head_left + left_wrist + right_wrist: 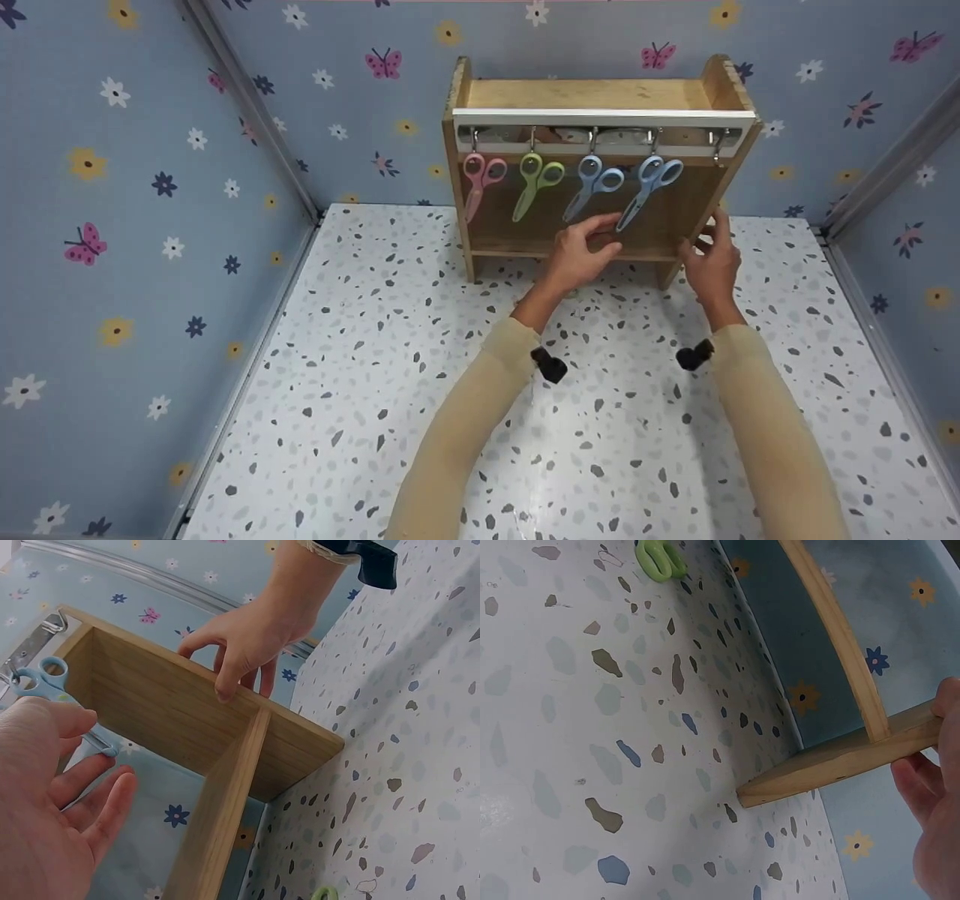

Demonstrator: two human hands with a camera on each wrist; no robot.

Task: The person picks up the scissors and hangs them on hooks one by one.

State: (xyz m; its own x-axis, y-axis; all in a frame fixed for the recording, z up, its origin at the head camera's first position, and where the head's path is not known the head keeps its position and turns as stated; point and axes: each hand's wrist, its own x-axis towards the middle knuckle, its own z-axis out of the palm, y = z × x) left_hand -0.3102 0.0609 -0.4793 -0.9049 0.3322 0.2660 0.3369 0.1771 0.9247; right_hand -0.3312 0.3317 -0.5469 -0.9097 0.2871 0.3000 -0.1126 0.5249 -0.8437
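A wooden rack stands against the back wall with a row of metal hooks along its white rail. From them hang pink scissors, green scissors, light blue scissors and, further right, a second blue pair. My left hand is at the blades of that second pair; in the left wrist view its fingers lie loosely by the blue blades, the thumb apart. My right hand grips the edge of the rack's right side panel, thumb in front and fingers behind.
The rightmost hook carries no scissors. A green looped handle lies on the speckled tabletop, mostly out of frame. Flowered walls close in the left, back and right sides.
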